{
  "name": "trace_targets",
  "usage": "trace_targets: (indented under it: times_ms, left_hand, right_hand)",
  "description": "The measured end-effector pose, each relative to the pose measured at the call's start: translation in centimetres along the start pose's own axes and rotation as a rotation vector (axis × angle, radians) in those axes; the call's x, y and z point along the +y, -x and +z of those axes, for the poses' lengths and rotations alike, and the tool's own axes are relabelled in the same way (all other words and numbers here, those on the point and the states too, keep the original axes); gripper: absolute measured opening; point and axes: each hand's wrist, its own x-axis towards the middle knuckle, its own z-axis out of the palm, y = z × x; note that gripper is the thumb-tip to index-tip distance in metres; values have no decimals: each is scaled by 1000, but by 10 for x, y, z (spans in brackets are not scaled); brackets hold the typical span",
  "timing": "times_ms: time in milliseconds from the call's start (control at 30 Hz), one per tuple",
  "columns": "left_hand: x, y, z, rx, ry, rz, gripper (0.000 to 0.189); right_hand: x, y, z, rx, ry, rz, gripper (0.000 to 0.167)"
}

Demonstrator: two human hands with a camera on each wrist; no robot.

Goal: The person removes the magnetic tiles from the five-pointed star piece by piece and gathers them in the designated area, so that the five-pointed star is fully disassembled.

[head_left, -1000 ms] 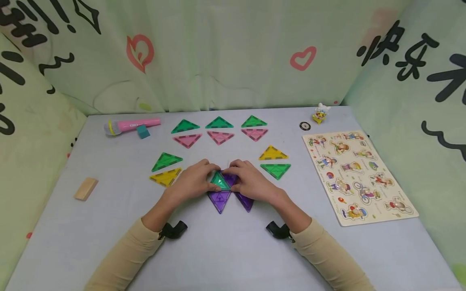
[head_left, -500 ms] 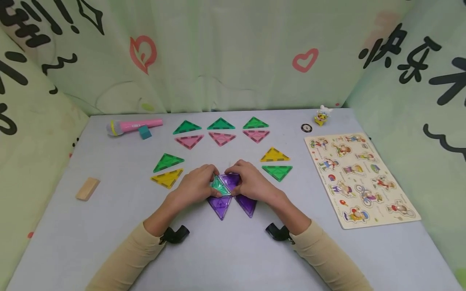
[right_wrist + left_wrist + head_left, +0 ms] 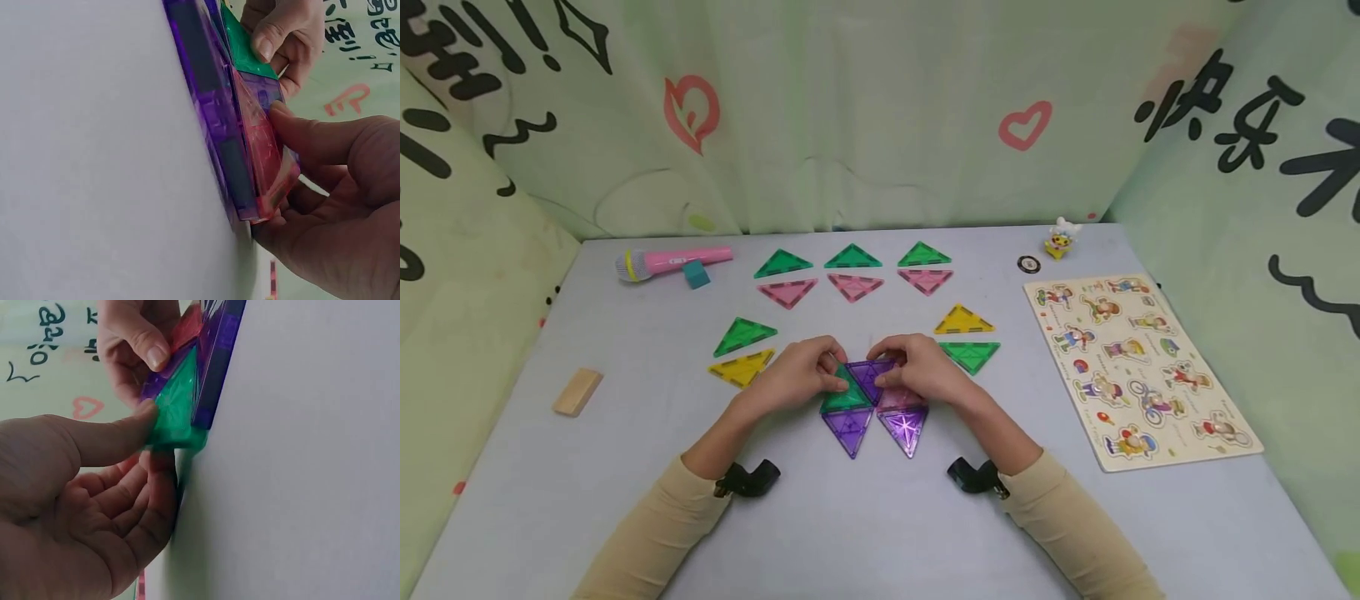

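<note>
My left hand (image 3: 801,371) pinches a green triangular magnetic tile (image 3: 178,406), thumb on top and fingers behind it. The right hand (image 3: 921,367) holds a pink triangular tile (image 3: 262,147) between thumb and fingers, partly covering it. A purple tile (image 3: 865,377) lies between these two. Two more purple triangles hang at the front, a left one (image 3: 850,431) under the green tile and a right one (image 3: 904,429) under the pink tile. The tiles meet edge to edge in one cluster. Both wrist views show the green and pink tiles tilted against the purple ones.
Loose green tiles (image 3: 852,257), pink tiles (image 3: 856,287) and yellow tiles (image 3: 965,319) lie in pairs beyond and beside the hands. A picture puzzle board (image 3: 1138,375) is at right, a pink toy microphone (image 3: 685,260) with a teal cube (image 3: 696,274) at back left, a wooden block (image 3: 577,392) at left.
The cluster has shifted slightly towards the person and tilted. The pink tile, hidden before, now shows by the right hand. The left hand has drawn a little to the left, uncovering more green.
</note>
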Motion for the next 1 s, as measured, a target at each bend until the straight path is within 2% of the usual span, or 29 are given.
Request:
trace_targets:
  times_ms: [200,333,733,1000]
  left_hand:
    - [-4,-2,-5,-19,103,-14,17]
    - [-5,-3,-6,-38,160,-18,16]
    - [-7,-4,-9,-44,267,-24,16]
    - [-10,-5,-16,17,375,-64,23]
  right_hand:
    - [5,-3,-3,-19,-153,5,18]
    - [8,-4,-5,-39,-204,-1,16]
    - [11,-3,-9,-79,-235,-30,15]
    - [11,-2,-8,-94,-241,-8,15]
